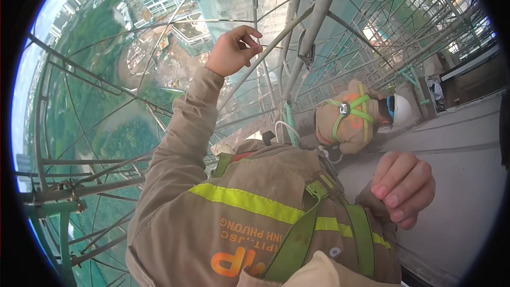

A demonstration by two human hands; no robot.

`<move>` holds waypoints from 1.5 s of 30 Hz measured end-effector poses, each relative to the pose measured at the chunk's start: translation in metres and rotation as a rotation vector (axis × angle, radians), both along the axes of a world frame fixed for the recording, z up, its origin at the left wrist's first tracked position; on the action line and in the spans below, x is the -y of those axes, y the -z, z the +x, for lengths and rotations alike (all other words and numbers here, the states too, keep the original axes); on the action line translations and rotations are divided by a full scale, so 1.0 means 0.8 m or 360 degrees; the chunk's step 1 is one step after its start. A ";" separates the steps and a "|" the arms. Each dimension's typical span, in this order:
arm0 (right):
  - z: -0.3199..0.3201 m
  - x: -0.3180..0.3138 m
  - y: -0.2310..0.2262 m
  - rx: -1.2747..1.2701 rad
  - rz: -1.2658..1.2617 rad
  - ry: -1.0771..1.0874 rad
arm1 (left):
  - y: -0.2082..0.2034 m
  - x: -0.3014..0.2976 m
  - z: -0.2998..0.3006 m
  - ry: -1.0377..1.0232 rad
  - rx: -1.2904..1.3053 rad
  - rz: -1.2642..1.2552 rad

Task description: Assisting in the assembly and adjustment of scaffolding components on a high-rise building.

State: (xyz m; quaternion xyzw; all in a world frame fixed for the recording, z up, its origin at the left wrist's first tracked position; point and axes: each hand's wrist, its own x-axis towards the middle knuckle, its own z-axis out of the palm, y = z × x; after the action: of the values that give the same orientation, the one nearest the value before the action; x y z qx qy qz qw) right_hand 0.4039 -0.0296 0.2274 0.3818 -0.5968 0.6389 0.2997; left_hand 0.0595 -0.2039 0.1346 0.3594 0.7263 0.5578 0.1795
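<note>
My left hand [234,50] is raised at the upper middle, its fingers loosely curled, with a gap at their tips and nothing seen between them. Beside those fingertips runs a diagonal scaffold tube [281,37]; I see no grip on it. Over the grey surface at the right, my right hand [404,188] is closed, its fingers bent inward. Its palm is hidden, and I cannot make out anything in it. Between the arms, a green safety harness [297,236] with a buckle crosses my brown work shirt [180,228], which has a yellow reflective band.
Another person [348,117] in a white helmet [402,111] and green harness bends beside the grey ledge [451,165]. An upright scaffold tube [319,18] with a clamp [306,53] stands ahead. Green netting [223,0] hangs beyond. Ground and trees [127,143] lie far below at left.
</note>
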 end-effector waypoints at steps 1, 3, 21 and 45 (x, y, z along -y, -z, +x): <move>-0.006 0.000 0.001 -0.0008 -0.0006 -0.0006 | 0.006 -0.003 -0.008 -0.0006 -0.0008 -0.0006; -0.012 -0.001 0.007 -0.0033 0.0140 0.0029 | 0.038 -0.015 -0.029 0.0019 0.0017 -0.0160; -0.023 0.017 0.025 0.0120 0.0435 0.0395 | 0.245 -0.026 -0.094 -0.0045 -0.0102 -0.0761; 0.118 0.010 0.033 0.0243 0.0223 0.1804 | 0.187 -0.175 -0.100 -0.0196 -0.0749 -0.0133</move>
State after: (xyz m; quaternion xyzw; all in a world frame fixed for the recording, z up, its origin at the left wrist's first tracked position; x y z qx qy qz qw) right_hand 0.4984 -0.0373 0.2012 -0.0258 -0.7691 0.3631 0.5254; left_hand -0.0203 -0.0642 -0.0150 0.4268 0.7911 0.4380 -0.0142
